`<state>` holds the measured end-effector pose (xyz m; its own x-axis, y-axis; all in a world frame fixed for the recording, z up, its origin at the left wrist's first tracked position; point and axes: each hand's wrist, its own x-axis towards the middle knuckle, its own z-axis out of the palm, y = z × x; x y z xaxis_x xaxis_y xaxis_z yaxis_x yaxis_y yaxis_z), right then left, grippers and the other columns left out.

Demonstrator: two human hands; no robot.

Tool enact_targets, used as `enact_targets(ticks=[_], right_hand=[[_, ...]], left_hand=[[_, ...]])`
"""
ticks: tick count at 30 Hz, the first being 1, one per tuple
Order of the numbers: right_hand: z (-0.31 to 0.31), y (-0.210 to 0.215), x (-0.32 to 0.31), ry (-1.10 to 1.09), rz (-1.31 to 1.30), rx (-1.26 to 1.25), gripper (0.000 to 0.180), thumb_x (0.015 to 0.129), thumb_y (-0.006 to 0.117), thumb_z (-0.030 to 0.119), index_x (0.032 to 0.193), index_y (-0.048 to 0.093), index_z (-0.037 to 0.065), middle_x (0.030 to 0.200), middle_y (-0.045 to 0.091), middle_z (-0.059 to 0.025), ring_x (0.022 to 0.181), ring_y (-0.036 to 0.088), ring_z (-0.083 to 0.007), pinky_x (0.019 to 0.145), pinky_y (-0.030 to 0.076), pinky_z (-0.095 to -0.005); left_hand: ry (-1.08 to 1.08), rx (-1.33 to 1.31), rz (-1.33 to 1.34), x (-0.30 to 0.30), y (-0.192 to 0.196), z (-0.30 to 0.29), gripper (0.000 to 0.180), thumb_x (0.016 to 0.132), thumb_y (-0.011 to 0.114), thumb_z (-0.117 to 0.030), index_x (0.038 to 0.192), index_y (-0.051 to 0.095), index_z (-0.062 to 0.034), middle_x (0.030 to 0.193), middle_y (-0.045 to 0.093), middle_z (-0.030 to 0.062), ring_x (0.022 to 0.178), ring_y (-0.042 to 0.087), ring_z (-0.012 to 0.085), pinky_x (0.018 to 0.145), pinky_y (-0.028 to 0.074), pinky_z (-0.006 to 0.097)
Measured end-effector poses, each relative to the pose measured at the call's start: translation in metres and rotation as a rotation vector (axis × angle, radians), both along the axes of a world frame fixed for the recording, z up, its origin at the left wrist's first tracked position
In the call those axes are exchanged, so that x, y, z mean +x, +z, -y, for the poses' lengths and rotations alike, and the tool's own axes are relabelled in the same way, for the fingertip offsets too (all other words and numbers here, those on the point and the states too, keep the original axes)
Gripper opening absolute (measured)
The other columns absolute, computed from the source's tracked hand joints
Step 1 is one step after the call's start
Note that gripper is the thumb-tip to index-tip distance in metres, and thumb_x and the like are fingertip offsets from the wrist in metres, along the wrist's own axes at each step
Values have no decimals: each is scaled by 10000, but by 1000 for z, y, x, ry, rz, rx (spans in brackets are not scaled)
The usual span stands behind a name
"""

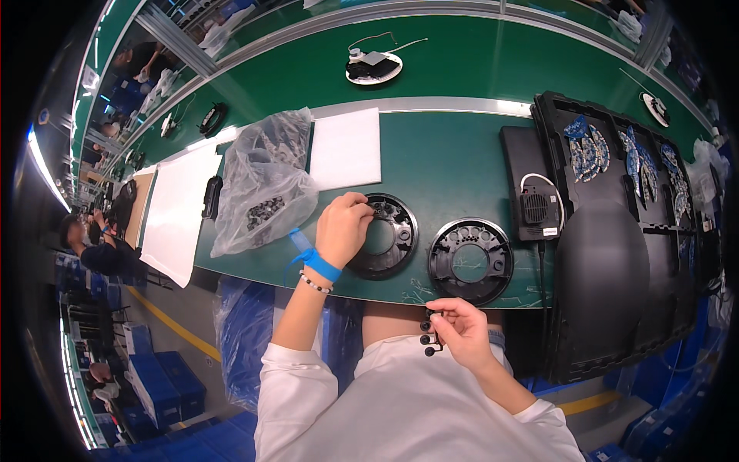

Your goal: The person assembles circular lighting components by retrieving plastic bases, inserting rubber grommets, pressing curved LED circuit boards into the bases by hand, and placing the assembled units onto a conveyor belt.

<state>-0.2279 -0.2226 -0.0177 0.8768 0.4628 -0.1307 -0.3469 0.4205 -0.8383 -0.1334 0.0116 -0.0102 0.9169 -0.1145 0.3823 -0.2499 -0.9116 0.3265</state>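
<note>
My left hand [343, 228], with a blue strap and a beaded band at its wrist, reaches over the left black plastic ring [406, 250]. Its thumb and fingertips are pinched together at the ring's upper left part; whatever is between them is hidden. A second black ring [498, 283] of the same kind lies to the right, with small openings along its top. Below it, off the table's front edge, my right hand [464, 336] pinches a strip of small round black buttons [426, 339] that hangs down from the fingers.
A clear plastic bag [265, 181] of small black parts lies behind my left hand, beside a white foam sheet [346, 146]. At the right, a black tray [608, 212] holds blue-and-silver curved pieces near a black device with a fan [536, 206]. Partly assembled units [374, 69] stand farther back.
</note>
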Motion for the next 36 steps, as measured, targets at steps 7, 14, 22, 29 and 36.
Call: enact_targets(ticks=[7,14,22,29,36], right_hand=[[1,-1,-1,-7,-3,17,198,821,511,-37,1016,546,-22,819,555,-11,721,549,-53,657,462,-180],[-1,-4,7,9,13,13,200,818,510,-44,1013,547,-24,819,557,-12,728,556,-58,658,461,-182],[-1,-3,2,-42,-17,-137,204,827,529,1,1029,558,6,783,569,-3,698,543,-49,644,471,-198],[-8,-42,6,-26,68,-45,229,840,524,30,1067,545,13,854,580,-1,738,546,-45,652,443,-167],[-1,-16,8,14,45,-97,227,843,523,37,1069,546,19,830,575,8,734,543,-38,616,432,-159]], left_hand=[[51,42,-87,-1,5,-1,37,641,635,-48,674,621,-43,821,585,61,733,565,270,644,461,367],[112,65,-133,2,6,-2,54,632,646,-58,635,595,-40,774,568,79,716,556,276,635,451,379],[35,117,-94,7,-8,-4,82,638,632,-92,647,561,-52,739,541,103,700,547,303,618,445,396],[-23,-37,-98,6,-1,-1,99,646,659,-110,717,607,-64,742,566,100,707,560,304,613,460,390],[-32,-28,-220,8,-2,-4,83,650,656,-103,712,617,-64,754,581,101,716,570,302,621,469,384]])
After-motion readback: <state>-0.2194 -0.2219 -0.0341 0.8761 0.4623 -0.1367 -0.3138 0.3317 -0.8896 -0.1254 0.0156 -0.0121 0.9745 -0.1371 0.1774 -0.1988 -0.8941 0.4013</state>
